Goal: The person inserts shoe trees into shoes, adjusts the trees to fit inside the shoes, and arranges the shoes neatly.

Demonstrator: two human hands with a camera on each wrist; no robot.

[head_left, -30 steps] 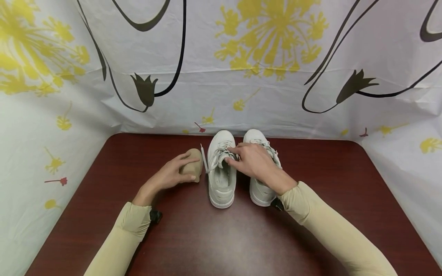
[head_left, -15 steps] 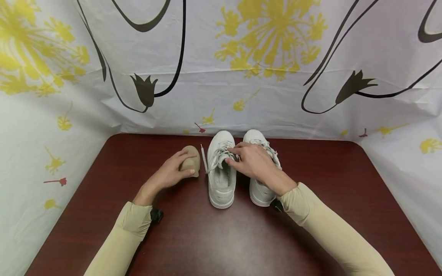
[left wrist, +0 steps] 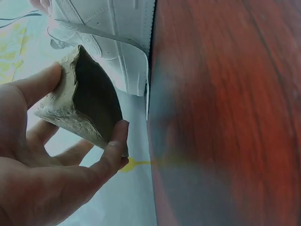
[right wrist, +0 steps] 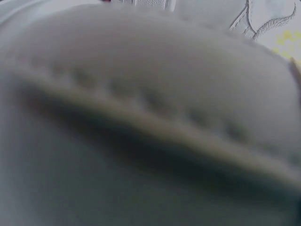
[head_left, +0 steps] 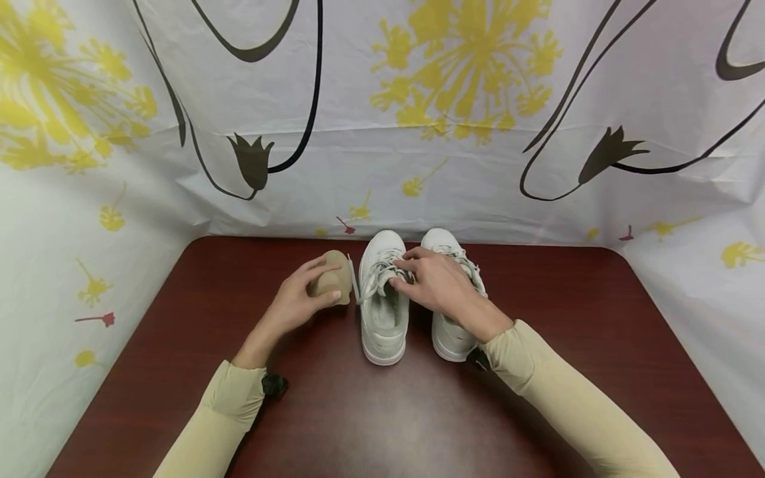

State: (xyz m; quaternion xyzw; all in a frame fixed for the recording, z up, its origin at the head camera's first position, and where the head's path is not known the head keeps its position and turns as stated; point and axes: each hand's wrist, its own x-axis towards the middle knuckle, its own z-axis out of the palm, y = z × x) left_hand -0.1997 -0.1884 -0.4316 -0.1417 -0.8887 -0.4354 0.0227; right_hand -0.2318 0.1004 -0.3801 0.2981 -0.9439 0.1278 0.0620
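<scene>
Tan shell [head_left: 331, 282]: just left of the left shoe [head_left: 383, 342], gripped by the left hand [head_left: 295, 299]; looks light, stiff, thin-walled.
Hold: rounded outside, sparing the ragged rim [left wrist: 70, 97].
Right hand [head_left: 442, 283]: at the shoe's tongue [head_left: 387, 275]; pinching or resting, cannot tell.
Room: broad counter [head_left: 370, 425] nearside; patterned cloth [head_left: 352, 172] behind.

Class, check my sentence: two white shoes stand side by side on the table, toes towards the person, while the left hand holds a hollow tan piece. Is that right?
Wrong about the toes: the head view shows the white shoes facing the other way, towards the patterned cloth. The rest stands: the left hand holds the hollow tan piece.
</scene>
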